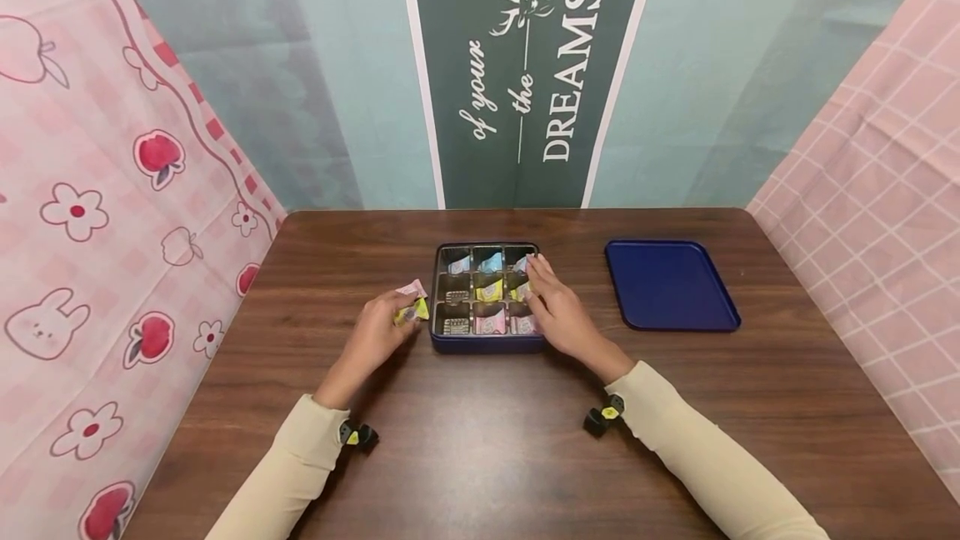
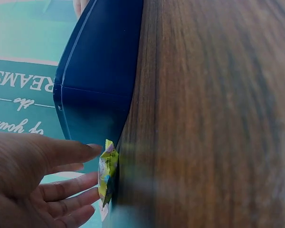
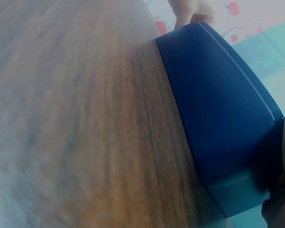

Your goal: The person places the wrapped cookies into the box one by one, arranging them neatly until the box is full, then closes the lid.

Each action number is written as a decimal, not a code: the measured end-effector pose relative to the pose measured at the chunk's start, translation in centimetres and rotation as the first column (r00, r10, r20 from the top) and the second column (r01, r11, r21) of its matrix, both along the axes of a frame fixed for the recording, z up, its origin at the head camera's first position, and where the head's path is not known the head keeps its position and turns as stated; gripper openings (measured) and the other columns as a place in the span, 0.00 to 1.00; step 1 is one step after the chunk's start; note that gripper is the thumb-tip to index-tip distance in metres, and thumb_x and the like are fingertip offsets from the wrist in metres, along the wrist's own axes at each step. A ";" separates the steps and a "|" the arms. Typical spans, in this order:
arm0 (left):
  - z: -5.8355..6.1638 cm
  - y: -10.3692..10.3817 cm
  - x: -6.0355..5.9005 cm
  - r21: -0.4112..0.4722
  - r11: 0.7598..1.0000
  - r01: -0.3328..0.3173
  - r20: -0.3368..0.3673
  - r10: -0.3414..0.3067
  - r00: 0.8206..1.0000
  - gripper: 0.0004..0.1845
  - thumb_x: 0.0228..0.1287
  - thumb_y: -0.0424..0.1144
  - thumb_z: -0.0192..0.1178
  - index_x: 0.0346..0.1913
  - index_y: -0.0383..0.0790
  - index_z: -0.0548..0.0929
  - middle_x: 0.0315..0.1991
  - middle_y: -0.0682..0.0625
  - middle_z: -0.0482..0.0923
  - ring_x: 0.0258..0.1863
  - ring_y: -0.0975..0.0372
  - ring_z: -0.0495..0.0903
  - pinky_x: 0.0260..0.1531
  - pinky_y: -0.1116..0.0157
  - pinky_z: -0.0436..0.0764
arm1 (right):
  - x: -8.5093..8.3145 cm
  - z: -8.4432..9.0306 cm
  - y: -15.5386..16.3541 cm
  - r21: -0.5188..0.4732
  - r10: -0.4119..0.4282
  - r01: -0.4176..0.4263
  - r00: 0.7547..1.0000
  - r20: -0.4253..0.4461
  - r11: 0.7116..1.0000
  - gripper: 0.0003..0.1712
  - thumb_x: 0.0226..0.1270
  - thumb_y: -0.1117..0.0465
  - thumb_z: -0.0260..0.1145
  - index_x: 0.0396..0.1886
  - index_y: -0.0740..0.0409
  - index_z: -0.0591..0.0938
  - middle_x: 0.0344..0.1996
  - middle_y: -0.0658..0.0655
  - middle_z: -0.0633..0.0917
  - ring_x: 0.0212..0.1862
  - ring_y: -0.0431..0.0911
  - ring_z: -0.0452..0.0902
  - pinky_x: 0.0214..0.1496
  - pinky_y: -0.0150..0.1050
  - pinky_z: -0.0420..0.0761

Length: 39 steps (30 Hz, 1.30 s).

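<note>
A dark blue box (image 1: 487,345) with a black divided insert stands on the table. Its middle and right columns show blue, yellow and pink wrapped candies; on the left, a pale blue candy (image 1: 459,264) sits at the back above two bare compartments. Just left of the box, my left hand (image 1: 378,332) pinches a yellow wrapped candy (image 2: 108,175) between thumb and fingers, low over the table. A pink wrapped candy (image 1: 411,288) shows at its fingertips. My right hand (image 1: 566,319) holds the box's right wall, thumb and a finger over the rim, partly covering the right column.
A dark blue lid (image 1: 670,283) lies on the brown wooden table (image 1: 480,440) right of the box. Behind the table hangs a green curtain (image 1: 517,182); patterned pink cloths line the left and right sides. Each wrist wears a small black device.
</note>
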<state>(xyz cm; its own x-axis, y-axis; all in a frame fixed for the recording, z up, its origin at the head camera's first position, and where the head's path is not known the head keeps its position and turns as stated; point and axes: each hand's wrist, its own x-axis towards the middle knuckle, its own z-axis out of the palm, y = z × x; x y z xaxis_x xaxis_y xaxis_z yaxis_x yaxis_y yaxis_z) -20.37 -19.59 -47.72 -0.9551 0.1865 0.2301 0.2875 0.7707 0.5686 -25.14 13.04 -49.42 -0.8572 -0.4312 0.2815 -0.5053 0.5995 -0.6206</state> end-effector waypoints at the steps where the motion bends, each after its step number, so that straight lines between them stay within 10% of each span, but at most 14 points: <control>1: 0.0 0.0 0.0 -0.001 1.000 0.003 -0.006 -0.003 1.000 0.22 0.53 0.26 0.73 0.54 0.27 0.86 0.53 0.32 0.83 0.52 0.41 0.83 0.53 0.45 0.80 | 0.0 0.0 0.0 -0.001 -0.001 0.001 1.000 -0.004 1.000 0.30 0.80 0.63 0.54 0.75 0.71 0.64 0.78 0.62 0.60 0.80 0.58 0.49 0.77 0.56 0.56; 26: -1.8 0.2 1.2 -0.103 0.995 -0.006 0.021 0.008 1.000 0.17 0.48 0.25 0.76 0.44 0.31 0.90 0.43 0.38 0.86 0.44 0.45 0.85 0.47 0.48 0.82 | 1.3 -1.5 0.0 0.002 -0.007 0.007 1.000 -0.022 1.000 0.29 0.78 0.64 0.56 0.73 0.73 0.66 0.77 0.65 0.62 0.78 0.60 0.52 0.73 0.62 0.59; 39: 0.0 0.3 0.6 -0.064 0.997 -0.033 -0.048 0.030 0.998 0.15 0.49 0.24 0.74 0.43 0.29 0.90 0.44 0.37 0.86 0.43 0.46 0.85 0.44 0.49 0.83 | 0.6 -0.4 0.1 -0.013 -0.004 0.004 0.999 -0.042 1.000 0.29 0.79 0.64 0.56 0.74 0.72 0.65 0.77 0.64 0.62 0.80 0.55 0.50 0.75 0.60 0.58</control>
